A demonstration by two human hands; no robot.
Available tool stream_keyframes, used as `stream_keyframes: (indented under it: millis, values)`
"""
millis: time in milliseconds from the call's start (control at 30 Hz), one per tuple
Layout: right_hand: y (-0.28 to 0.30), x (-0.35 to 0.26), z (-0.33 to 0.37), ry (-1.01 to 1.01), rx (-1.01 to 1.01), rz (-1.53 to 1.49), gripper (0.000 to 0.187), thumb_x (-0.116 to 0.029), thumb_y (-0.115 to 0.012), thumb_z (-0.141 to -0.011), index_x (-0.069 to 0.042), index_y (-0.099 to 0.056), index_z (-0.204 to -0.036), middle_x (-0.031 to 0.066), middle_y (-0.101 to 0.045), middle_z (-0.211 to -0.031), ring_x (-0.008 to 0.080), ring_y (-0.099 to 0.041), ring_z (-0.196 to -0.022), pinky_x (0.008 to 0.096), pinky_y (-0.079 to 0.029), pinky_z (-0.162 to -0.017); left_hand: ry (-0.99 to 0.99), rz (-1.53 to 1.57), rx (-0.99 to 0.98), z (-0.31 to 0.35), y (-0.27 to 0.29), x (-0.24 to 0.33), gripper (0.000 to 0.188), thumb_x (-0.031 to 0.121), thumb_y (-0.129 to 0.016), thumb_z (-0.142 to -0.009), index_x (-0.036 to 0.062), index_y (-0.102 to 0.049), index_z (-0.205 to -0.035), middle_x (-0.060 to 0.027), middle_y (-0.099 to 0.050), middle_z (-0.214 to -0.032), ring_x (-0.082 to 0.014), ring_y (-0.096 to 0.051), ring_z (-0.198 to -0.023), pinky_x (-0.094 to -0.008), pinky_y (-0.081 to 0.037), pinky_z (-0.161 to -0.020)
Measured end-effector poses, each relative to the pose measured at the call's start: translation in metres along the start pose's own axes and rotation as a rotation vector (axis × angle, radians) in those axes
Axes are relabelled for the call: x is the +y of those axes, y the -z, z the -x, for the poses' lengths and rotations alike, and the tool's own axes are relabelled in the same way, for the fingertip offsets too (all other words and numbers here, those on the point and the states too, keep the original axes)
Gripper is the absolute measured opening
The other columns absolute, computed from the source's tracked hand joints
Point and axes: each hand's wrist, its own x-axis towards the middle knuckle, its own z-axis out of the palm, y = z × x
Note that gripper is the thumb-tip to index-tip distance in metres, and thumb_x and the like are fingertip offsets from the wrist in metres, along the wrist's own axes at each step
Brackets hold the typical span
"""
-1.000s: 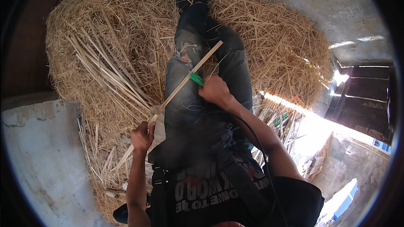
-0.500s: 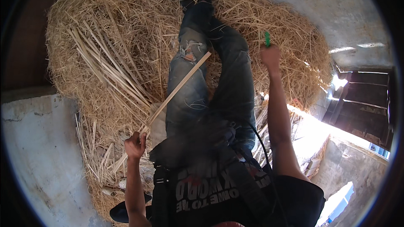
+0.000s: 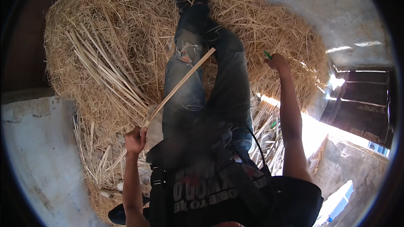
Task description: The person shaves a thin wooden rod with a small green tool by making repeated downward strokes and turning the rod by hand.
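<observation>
My left hand is closed around the lower end of a long, flat, pale bamboo strip. The strip slants up and to the right across my jeans, its free end over the knees. Out to the right of my legs, my right hand is closed on a small green object. Only a short green piece sticks out past the fingers, pointing up and left; its kind cannot be made out. The two hands are far apart, and the right one is not touching the strip.
Loose straw lies heaped under and around my outstretched legs. A bundle of similar strips rests on it at left. More pale slivers lie by my right hip. Walls stand on both sides, with a dark slatted panel at right.
My right hand has drawn back toward me and slightly right. The green object has swung from nearly upright to leaning left. My left hand still grips the strip in about the same place.
</observation>
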Motion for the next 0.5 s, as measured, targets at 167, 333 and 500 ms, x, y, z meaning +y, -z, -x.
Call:
stream_keyframes:
  millis: [167, 333, 500]
  values:
    - [-0.013, 0.012, 0.001, 0.171, 0.01, -0.162, 0.049, -0.044, -0.068, -0.099, 0.0, -0.069, -0.12, 0.0214, -0.075, -0.103, 0.0303, -0.074, -0.087, 0.0449, -0.058, -0.078, 0.062, 0.019, -0.048, -0.005, -0.002, 0.01, 0.045, 0.038, -0.065, -0.103, 0.0037, -0.056, -0.076, -0.0169, -0.052, -0.054, -0.0406, -0.057, -0.05, -0.0461, -0.044, -0.05]
    - [0.015, -0.026, 0.063, 0.285, -0.393, -0.97, 0.052, -0.046, -0.055, -0.108, -0.006, -0.053, -0.141, 0.0106, -0.067, -0.091, 0.0125, -0.061, -0.069, 0.0304, -0.051, -0.064, 0.059, 0.033, -0.121, -0.016, -0.003, 0.015, 0.043, 0.036, -0.064, -0.105, 0.0035, -0.056, -0.076, -0.0167, -0.05, -0.052, -0.039, -0.057, -0.049, -0.0445, -0.042, -0.049]
    - [0.006, -0.064, 0.086, 0.612, -0.61, -1.25, 0.048, -0.045, -0.05, -0.111, -0.01, -0.052, -0.144, 0.0073, -0.066, -0.097, 0.0113, -0.059, -0.067, 0.0287, -0.049, -0.063, 0.053, 0.097, -0.139, -0.021, 0.003, 0.02, 0.043, 0.033, -0.062, -0.106, 0.0033, -0.056, -0.076, -0.0146, -0.051, -0.05, -0.0347, -0.056, -0.045, -0.0427, -0.042, -0.048]
